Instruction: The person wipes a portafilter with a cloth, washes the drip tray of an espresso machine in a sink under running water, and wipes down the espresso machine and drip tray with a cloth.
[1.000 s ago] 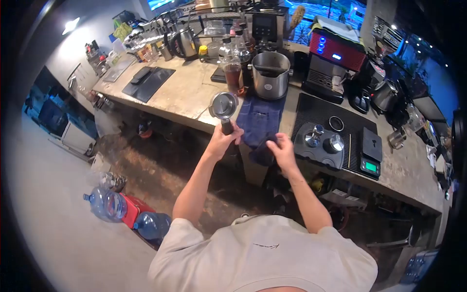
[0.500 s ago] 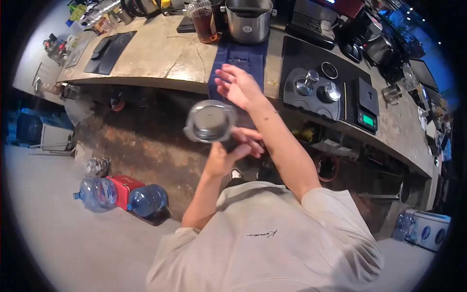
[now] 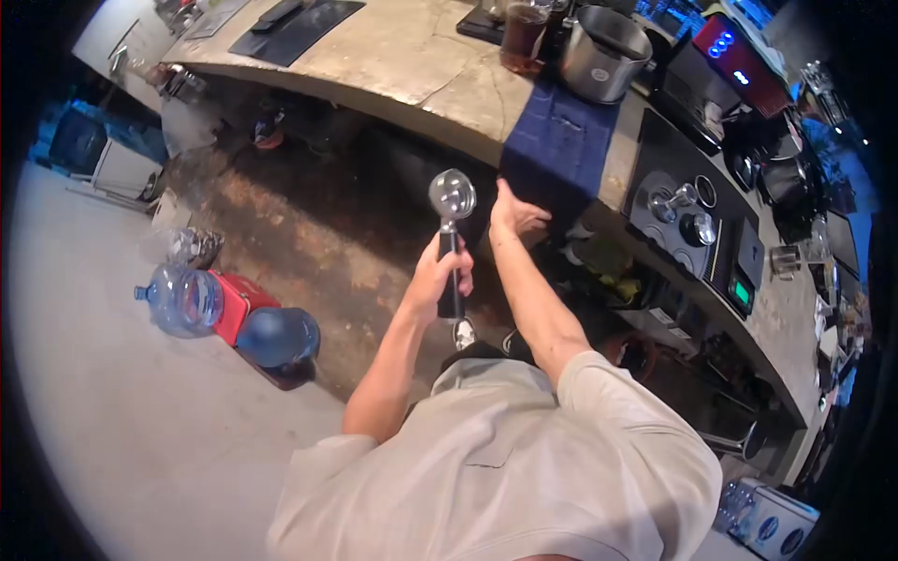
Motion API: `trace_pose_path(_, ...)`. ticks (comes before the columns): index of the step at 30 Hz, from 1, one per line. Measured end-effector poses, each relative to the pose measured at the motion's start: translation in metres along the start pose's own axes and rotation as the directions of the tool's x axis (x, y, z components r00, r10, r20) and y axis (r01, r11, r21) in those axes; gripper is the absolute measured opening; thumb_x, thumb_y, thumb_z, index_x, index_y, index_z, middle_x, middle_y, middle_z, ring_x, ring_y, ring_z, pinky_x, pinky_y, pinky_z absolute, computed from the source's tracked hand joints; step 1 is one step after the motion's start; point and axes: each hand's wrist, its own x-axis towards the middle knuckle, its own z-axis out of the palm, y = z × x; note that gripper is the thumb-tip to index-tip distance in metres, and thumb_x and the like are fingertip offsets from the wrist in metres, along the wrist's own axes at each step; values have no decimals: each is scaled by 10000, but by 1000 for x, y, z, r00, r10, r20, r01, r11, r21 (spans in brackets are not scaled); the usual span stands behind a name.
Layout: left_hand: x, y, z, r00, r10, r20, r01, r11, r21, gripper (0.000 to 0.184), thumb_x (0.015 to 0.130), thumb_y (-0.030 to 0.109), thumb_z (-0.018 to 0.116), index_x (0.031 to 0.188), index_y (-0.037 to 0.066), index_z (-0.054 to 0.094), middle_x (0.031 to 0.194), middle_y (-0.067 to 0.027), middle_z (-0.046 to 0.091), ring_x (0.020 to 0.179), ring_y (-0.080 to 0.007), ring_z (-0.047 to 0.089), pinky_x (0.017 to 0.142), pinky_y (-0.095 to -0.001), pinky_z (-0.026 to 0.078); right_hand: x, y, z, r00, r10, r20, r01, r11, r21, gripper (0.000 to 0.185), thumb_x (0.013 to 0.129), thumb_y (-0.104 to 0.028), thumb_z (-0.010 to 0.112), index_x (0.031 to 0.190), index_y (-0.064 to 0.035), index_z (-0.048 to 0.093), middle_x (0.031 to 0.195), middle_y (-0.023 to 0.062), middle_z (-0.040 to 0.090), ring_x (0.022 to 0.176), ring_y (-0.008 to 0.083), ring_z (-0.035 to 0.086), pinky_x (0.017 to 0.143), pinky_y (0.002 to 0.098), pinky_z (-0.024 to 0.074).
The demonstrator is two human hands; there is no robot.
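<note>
My left hand (image 3: 441, 279) is wrapped around the black handle of a portafilter (image 3: 453, 198). Its shiny metal head points up, away from my body, over the dark floor. My right hand (image 3: 517, 217) holds nothing, and its fingers are apart. It is at the lower edge of a dark blue cloth (image 3: 559, 140) that hangs over the counter's front; I cannot tell whether it touches the cloth. A steel knock box (image 3: 603, 70) stands on the cloth's upper end.
On the concrete counter (image 3: 412, 70), a glass of brown liquid (image 3: 524, 39) stands left of the knock box. To the right are a black mat with tampers (image 3: 697, 229), a scale (image 3: 743, 280) and an espresso machine (image 3: 734, 70). Water bottles (image 3: 187, 297) lie on the floor at left.
The portafilter has turned from its round face toward me to head up, handle visible. My right hand has moved down beside the cloth's lower edge. The view has rotated and shifted.
</note>
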Motion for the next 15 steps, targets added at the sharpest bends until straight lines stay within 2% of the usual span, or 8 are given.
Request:
trace_pose_path(1,-7,-2,0,994,34,-100,-19,989,148,192,881,85,545,1050,74,454,711,-44,495,504,-127,484,482,-246,396,-5,6,4,981,183,-61,-184,983,-3,634,735,-315,735,1172,57,466,1097,262,556,1009,393,565,920,448,435)
trace_pose_path(2,-6,-2,-2,994,45,-102,-30,989,146,192,881,85,545,1050,74,454,711,-44,495,504,-127,484,482,-246,396,-3,2,6,983,176,-56,-176,984,2,634,735,-315,735,1172,57,466,1097,262,556,1009,393,565,920,448,435)
trace_pose_path(6,-8,-3,-14,972,170,-163,-106,934,342,205,871,92,527,1060,63,453,725,-47,501,518,-128,493,500,-254,415,13,12,-8,881,275,385,-400,867,297,628,756,-257,711,1226,52,430,1079,225,574,932,331,603,828,404,493)
trace_pose_path(8,-3,3,-21,974,164,-158,-100,932,347,217,866,88,527,1068,58,452,722,-50,503,514,-128,492,494,-257,417,29,17,-51,706,46,707,-496,744,448,542,794,-160,648,1242,37,414,1113,202,585,926,242,605,804,337,499)
trace_pose_path(9,3,6,-23,975,158,-155,-96,932,348,230,861,84,528,1076,54,450,719,-53,506,509,-129,492,487,-260,419,36,16,-70,714,38,699,-488,743,458,542,794,-160,648,1242,37,414,1113,202,585,926,242,605,804,337,499)
trace_pose_path(11,11,3,-19,979,136,-152,-78,938,338,256,851,75,528,1091,45,446,712,-59,511,499,-129,491,475,-266,422,49,14,-109,380,-161,911,-549,753,362,494,839,-70,553,1298,20,394,1179,171,576,952,175,590,827,268,473)
trace_pose_path(12,14,-1,-13,982,129,-139,-77,941,330,256,851,75,528,1091,45,446,712,-59,511,499,-129,491,475,-266,422,52,8,-124,395,-158,905,-542,755,369,494,839,-70,553,1298,20,394,1179,171,576,952,175,590,827,268,473)
trace_pose_path(15,31,-12,20,992,98,-85,-38,846,531,253,841,48,535,1080,33,452,681,-67,510,467,-133,482,439,-265,415,46,-17,-151,312,-444,840,-526,655,542,579,829,-4,476,1392,1,338,1234,170,557,1037,220,564,904,266,423)
